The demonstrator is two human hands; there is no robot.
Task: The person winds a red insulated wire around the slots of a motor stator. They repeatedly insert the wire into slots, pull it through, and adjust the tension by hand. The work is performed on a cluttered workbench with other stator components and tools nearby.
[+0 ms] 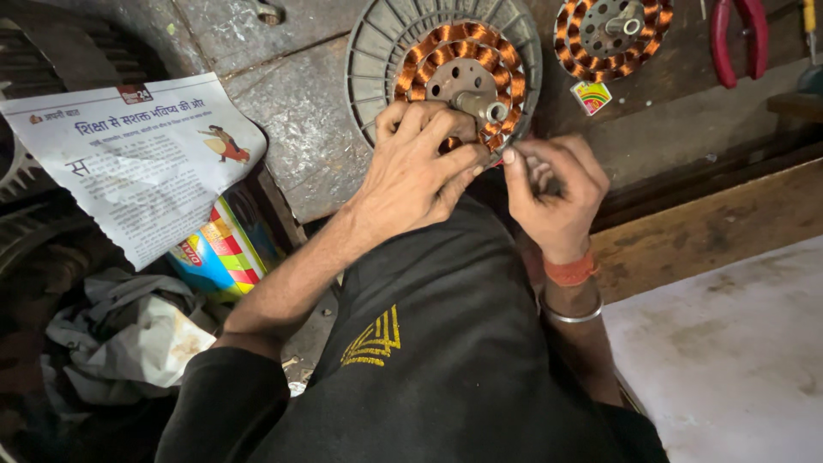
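View from above of a person seated at a worn grey desk [283,94], dark trouser leg in the foreground. Both hands meet at the lower edge of a round fan motor stator [446,64], which rests against the person's knee at the desk's front edge. Its ring of copper wire coils [429,43] surrounds a metal hub with a short central shaft [484,107]. The left hand [416,171] lies curled over the stator's lower rim, fingers closed on it. The right hand [553,193] is just beside it, thumb and fingers pinched narrow at the coil edge; what it pinches is too small to tell. A second copper-wound stator [610,34] lies further back, near red-handled pliers [737,39]. A printed newspaper sheet [137,154] lies to the left.
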